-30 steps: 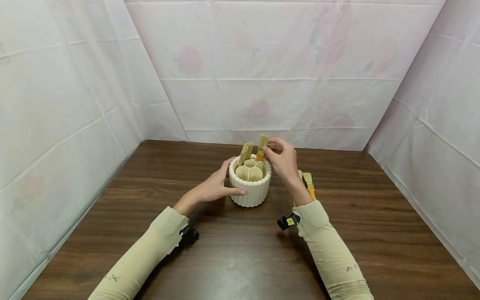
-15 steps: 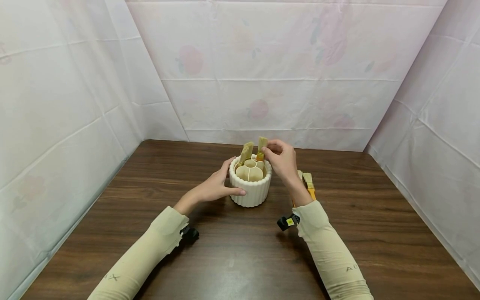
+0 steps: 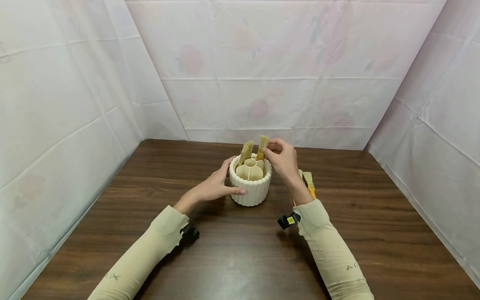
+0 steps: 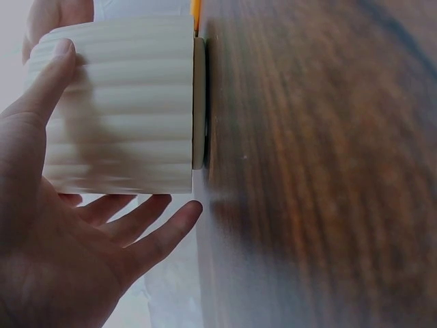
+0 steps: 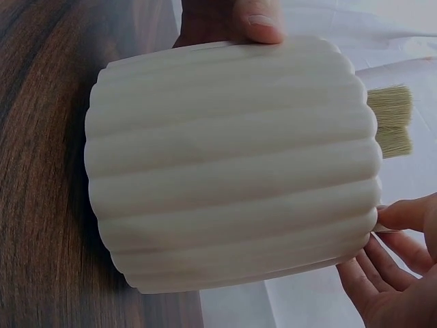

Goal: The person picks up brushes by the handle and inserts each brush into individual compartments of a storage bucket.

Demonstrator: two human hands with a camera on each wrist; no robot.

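- Your brown wooden table (image 3: 232,250) sits in a booth hung with pale flower-printed sheets (image 3: 262,62).
- Little has shifted over the last second: both arms sit where they were, and the brush your right hand holds has dipped only slightly and come back up. Judging by that, it is not seated yet.
- The ribbed cream holder (image 3: 250,187) stands upright mid-table, slightly toward the far side, split inside into a round centre cell with petal-shaped cells around it.
- Your left hand (image 3: 215,187) cups the holder's left wall, fingers curved around the ribs and thumb across the front.
- Your right hand (image 3: 283,160) hovers over the holder's right rim, fingertips pinching the second brush (image 3: 261,146) just below its bristles.
- The first brush (image 3: 245,152) already stands in a far cell, bristles up and leaning.
- The spare brushes (image 3: 308,182) lie on the table behind your right wrist, partly hidden.
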